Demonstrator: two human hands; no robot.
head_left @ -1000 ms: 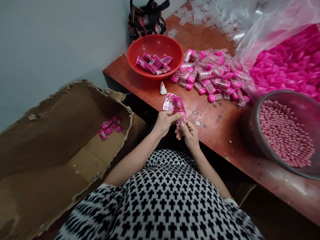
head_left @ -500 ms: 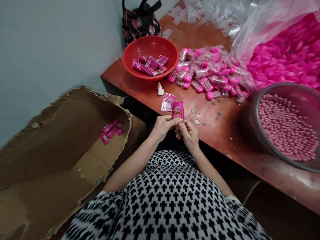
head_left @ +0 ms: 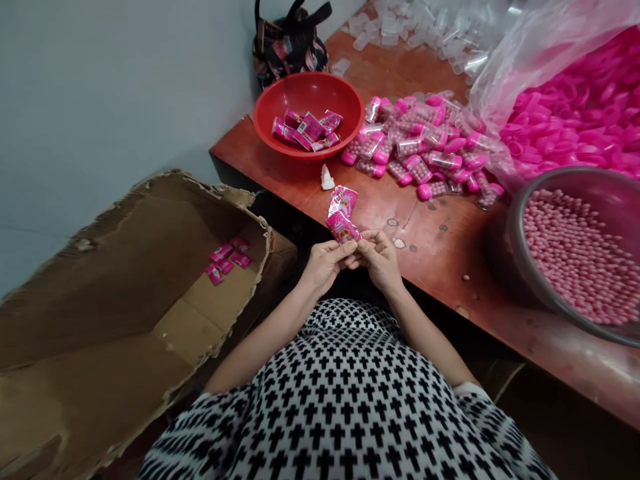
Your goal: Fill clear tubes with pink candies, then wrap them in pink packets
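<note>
And there was the packet (head_left: pixel 343 225), right in the thick of it, pinched by its lower end at the table's (head_left: pixel 435 257) near edge! The left hand (head_left: pixel 325 263), almost closed, had it between thumb and curled fingers; the right hand (head_left: pixel 381 260), closed up too, nipped the neighbouring corner, thumbs nearly meeting. Whether anything sat inside that packet, I couldn't tell. From the hands, a flat sachet (head_left: pixel 344 198) lay at twelve o'clock, partly hidden behind the packet, with a white scrap (head_left: pixel 327 178) beyond it towards eleven. Farther out at eleven came the red bowl (head_left: pixel 273 110), filled packets (head_left: pixel 311 128) heaped in its middle, and the dark bag (head_left: pixel 290 57) behind. Over at one o'clock, what a pile: pink-capped bottles (head_left: pixel 419 168) full of beads, clear tubes (head_left: pixel 425 30) scattered well beyond! Pink caps (head_left: pixel 575 117) crowded two o'clock beside crumpled plastic. Three o'clock had the grey tub (head_left: pixel 517 247) of pink beads (head_left: pixel 583 273), one loose bead (head_left: pixel 466 277) on the wood nearby. Out at nine, the torn box (head_left: pixel 120 280) gaped open, a few pink packs (head_left: pixel 227 259) inside.
</note>
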